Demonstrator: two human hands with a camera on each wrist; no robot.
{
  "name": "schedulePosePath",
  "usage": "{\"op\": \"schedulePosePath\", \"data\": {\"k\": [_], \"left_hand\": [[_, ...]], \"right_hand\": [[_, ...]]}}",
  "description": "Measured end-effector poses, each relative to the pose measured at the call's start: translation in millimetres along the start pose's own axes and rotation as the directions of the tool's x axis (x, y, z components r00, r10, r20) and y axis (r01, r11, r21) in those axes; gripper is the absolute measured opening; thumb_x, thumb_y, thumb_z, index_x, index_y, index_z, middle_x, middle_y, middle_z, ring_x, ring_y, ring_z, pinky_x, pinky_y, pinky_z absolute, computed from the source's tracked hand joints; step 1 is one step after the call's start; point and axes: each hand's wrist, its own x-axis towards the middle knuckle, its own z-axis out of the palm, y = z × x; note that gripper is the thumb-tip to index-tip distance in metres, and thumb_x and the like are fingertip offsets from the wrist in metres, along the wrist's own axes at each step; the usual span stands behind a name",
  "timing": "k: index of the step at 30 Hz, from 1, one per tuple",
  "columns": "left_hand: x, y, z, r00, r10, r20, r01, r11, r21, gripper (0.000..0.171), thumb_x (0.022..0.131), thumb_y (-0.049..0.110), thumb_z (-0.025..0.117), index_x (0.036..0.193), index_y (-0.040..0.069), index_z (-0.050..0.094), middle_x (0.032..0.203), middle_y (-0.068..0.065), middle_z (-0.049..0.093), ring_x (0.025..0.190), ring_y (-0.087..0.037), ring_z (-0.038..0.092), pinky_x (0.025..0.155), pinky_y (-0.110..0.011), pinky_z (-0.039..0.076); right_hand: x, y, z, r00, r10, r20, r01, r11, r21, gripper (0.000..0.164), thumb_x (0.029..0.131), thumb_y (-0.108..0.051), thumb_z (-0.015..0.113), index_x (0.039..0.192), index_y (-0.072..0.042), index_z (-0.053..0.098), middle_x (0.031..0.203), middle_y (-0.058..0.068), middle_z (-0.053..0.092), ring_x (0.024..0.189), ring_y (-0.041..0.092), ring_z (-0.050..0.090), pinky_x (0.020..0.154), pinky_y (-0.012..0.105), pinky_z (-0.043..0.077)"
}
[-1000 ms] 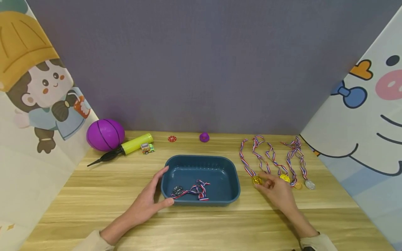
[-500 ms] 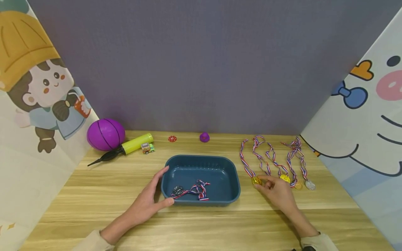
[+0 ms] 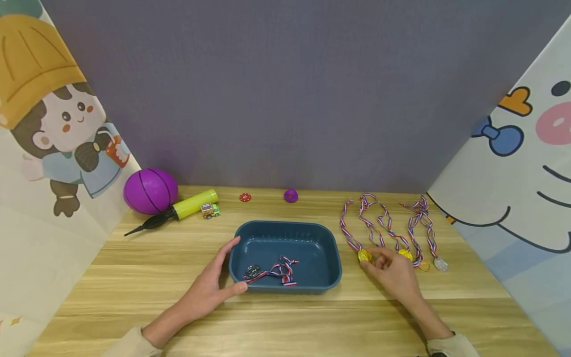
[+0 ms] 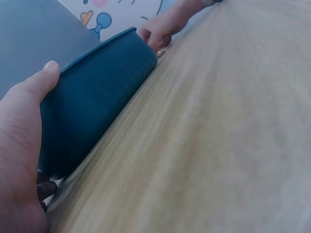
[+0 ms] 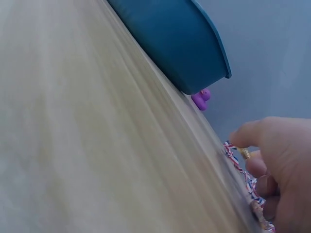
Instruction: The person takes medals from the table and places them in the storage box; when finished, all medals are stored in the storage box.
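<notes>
My left hand (image 3: 207, 285) rests against the left end of a dark blue plastic tub (image 3: 330, 238), thumb on its near side and the other fingers along its left side. In the left wrist view the thumb (image 4: 46, 77) lies at the tub's rim. Inside the tub is a dark silvery medal (image 3: 252, 270) with a striped ribbon (image 3: 281, 270). To the tub's right, my right hand (image 3: 397, 277) pinches the edge of a gold medal (image 3: 364, 256) between thumb and index finger, low over the table. Its red, white and blue ribbon (image 3: 349, 230) stretches away behind it.
Further right lie another gold medal (image 3: 405, 254), an orange-gold medal (image 3: 424, 265) and a silver medal (image 3: 440, 264), ribbons spread behind. At the back are a purple ball (image 3: 150, 191), a yellow-green pump (image 3: 195, 205), a toy truck (image 3: 209, 210), a red chip (image 3: 245, 197) and a purple duck (image 5: 201, 99).
The right fingers have closed slightly on the gold medal's edge, and its face now shows brighter. The left hand and the tub have stayed in place.
</notes>
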Motion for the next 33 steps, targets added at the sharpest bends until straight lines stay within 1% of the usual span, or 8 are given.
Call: {"op": "schedulePosePath", "data": {"k": [3, 8, 13, 17, 21, 24, 26, 33], "left_hand": [[-0.1, -0.2, 0.0, 1.000, 0.003, -0.001, -0.003, 1.000, 0.007, 0.102, 0.097, 0.030, 0.087, 0.177, 0.028, 0.023, 0.170, -0.023, 0.046, 0.155, -0.047, 0.047, 0.124, -0.070, 0.035], [-0.2, -0.1, 0.4, 1.000, 0.005, -0.002, -0.005, 1.000, 0.005, 0.102, 0.097, 0.030, 0.086, 0.177, 0.027, 0.023, 0.170, -0.024, 0.046, 0.154, -0.048, 0.047, 0.123, -0.072, 0.034], [-0.6, -0.5, 0.5, 1.000, 0.011, -0.005, -0.011, 1.000, 0.002, 0.102, 0.097, 0.030, 0.087, 0.177, 0.026, 0.024, 0.170, -0.024, 0.045, 0.154, -0.049, 0.046, 0.122, -0.075, 0.035], [-0.6, -1.1, 0.3, 1.000, 0.018, -0.005, -0.018, 1.000, 0.000, 0.102, 0.096, 0.029, 0.087, 0.177, 0.026, 0.023, 0.169, -0.023, 0.047, 0.154, -0.049, 0.047, 0.122, -0.075, 0.036], [-0.4, -1.4, 0.0, 1.000, 0.021, -0.004, -0.021, 1.000, 0.007, 0.103, 0.096, 0.029, 0.087, 0.177, 0.025, 0.024, 0.168, -0.021, 0.048, 0.153, -0.046, 0.048, 0.123, -0.072, 0.036], [-0.3, -1.5, 0.0, 1.000, 0.019, -0.002, -0.019, 1.000, 0.009, 0.102, 0.097, 0.028, 0.087, 0.177, 0.025, 0.024, 0.168, -0.021, 0.048, 0.154, -0.045, 0.048, 0.124, -0.067, 0.037], [-0.3, -1.5, -0.1, 1.000, 0.016, 0.000, -0.016, 1.000, 0.007, 0.102, 0.097, 0.028, 0.087, 0.177, 0.025, 0.024, 0.169, -0.021, 0.047, 0.154, -0.045, 0.047, 0.125, -0.065, 0.037], [-0.4, -1.5, -0.2, 1.000, 0.014, 0.000, -0.014, 1.000, 0.003, 0.103, 0.097, 0.028, 0.087, 0.177, 0.026, 0.023, 0.171, -0.022, 0.044, 0.156, -0.047, 0.045, 0.123, -0.071, 0.035]], "right_hand": [[0, -2, -1, 0.998, -0.030, -0.048, 0.031, 0.999, 0.019, 0.030, 0.087, -0.014, 0.096, 0.112, -0.007, 0.083, 0.070, -0.008, 0.062, 0.059, 0.003, 0.052, 0.051, 0.023, 0.044], [2, -7, -5, 0.993, -0.050, -0.104, 0.052, 0.998, 0.025, 0.027, 0.085, -0.014, 0.097, 0.109, -0.010, 0.084, 0.076, -0.008, 0.068, 0.062, 0.002, 0.059, 0.052, 0.021, 0.047], [4, -14, -8, 0.985, -0.087, -0.150, 0.097, 0.994, 0.059, 0.028, 0.083, -0.008, 0.097, 0.108, -0.009, 0.084, 0.079, -0.004, 0.073, 0.060, 0.000, 0.061, 0.045, 0.018, 0.042], [6, -18, -10, 0.972, -0.139, -0.192, 0.155, 0.985, 0.070, 0.030, 0.080, -0.001, 0.097, 0.107, -0.005, 0.084, 0.078, -0.001, 0.073, 0.060, -0.001, 0.059, 0.047, 0.014, 0.042], [10, -23, -13, 0.956, -0.185, -0.230, 0.203, 0.977, 0.060, 0.031, 0.078, 0.002, 0.096, 0.106, -0.001, 0.083, 0.079, 0.006, 0.072, 0.060, -0.001, 0.057, 0.051, 0.012, 0.044], [13, -26, -16, 0.946, -0.208, -0.250, 0.227, 0.973, 0.051, 0.031, 0.078, 0.003, 0.095, 0.106, 0.000, 0.084, 0.079, 0.009, 0.071, 0.060, -0.001, 0.056, 0.051, 0.012, 0.043], [16, -29, -17, 0.940, -0.218, -0.262, 0.239, 0.970, 0.050, 0.031, 0.078, 0.003, 0.094, 0.107, -0.002, 0.085, 0.079, 0.008, 0.071, 0.059, 0.000, 0.056, 0.051, 0.013, 0.042], [23, -39, -18, 0.932, -0.243, -0.268, 0.263, 0.964, 0.041, 0.034, 0.078, -0.001, 0.095, 0.110, -0.006, 0.086, 0.080, 0.005, 0.068, 0.059, 0.001, 0.053, 0.052, 0.014, 0.041]]}}
